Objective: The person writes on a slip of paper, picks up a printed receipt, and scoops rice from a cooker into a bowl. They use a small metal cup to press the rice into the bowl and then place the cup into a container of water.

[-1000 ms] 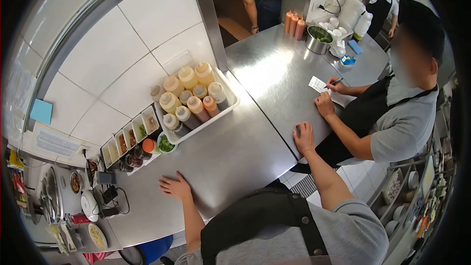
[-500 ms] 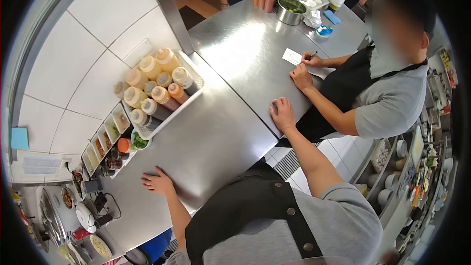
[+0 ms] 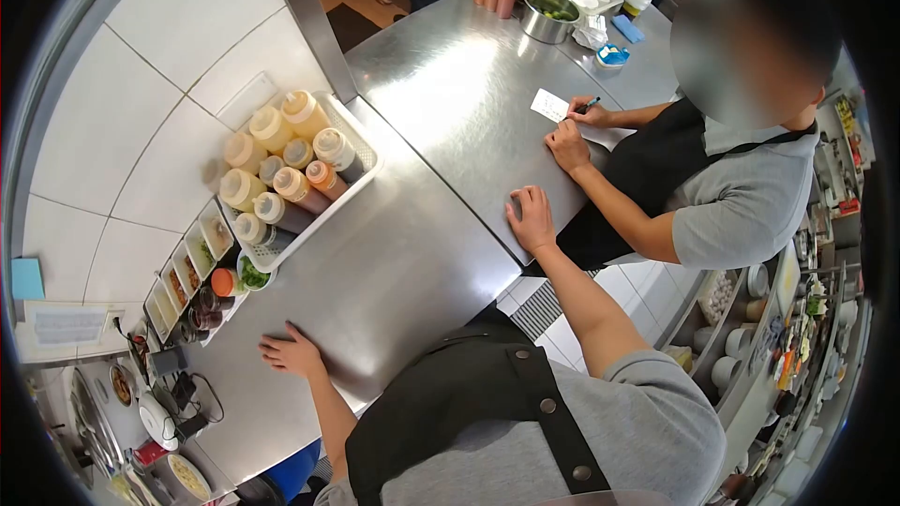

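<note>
1. The surface is grey metal, smooth and satin, with a bright glare and faint smears in its sheen.
2. The basket is white plastic; the squeeze bottles in it look like translucent, smooth plastic.
3. The wall tiles are white, smooth and glossy.
4. The post is grey metal with a dull shine.
5. The pot is polished metal.
6. The apron is matt black cloth with shiny, metallic-looking snaps.
7. The T-shirt is soft, matt grey cloth.
8. The slip is white matt paper; the sticky note, pale blue paper.
</note>
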A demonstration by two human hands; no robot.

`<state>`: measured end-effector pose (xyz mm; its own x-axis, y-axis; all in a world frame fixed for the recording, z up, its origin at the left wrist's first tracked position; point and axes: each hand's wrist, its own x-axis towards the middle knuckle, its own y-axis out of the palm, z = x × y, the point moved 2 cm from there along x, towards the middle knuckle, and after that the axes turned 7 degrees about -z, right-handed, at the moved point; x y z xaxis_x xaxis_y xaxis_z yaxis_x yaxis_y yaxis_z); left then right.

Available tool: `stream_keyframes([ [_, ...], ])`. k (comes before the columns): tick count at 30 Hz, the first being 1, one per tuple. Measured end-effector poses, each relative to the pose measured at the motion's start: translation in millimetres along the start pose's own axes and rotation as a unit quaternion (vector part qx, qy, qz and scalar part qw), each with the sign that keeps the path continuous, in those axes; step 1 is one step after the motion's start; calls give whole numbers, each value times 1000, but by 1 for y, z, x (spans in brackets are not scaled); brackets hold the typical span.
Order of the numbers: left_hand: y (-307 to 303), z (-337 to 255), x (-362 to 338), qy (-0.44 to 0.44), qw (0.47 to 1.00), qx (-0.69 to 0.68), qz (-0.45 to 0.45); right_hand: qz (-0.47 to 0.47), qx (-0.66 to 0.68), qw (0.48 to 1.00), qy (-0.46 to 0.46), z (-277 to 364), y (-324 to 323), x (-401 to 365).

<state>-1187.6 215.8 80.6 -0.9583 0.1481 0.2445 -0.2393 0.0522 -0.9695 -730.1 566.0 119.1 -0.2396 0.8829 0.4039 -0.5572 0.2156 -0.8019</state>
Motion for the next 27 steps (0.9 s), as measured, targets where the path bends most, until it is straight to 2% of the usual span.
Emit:
stream_keyframes([
  [27, 4, 3, 0, 18, 1000, 1, -22, 3, -5, 1000, -1, 2, 1, 2],
])
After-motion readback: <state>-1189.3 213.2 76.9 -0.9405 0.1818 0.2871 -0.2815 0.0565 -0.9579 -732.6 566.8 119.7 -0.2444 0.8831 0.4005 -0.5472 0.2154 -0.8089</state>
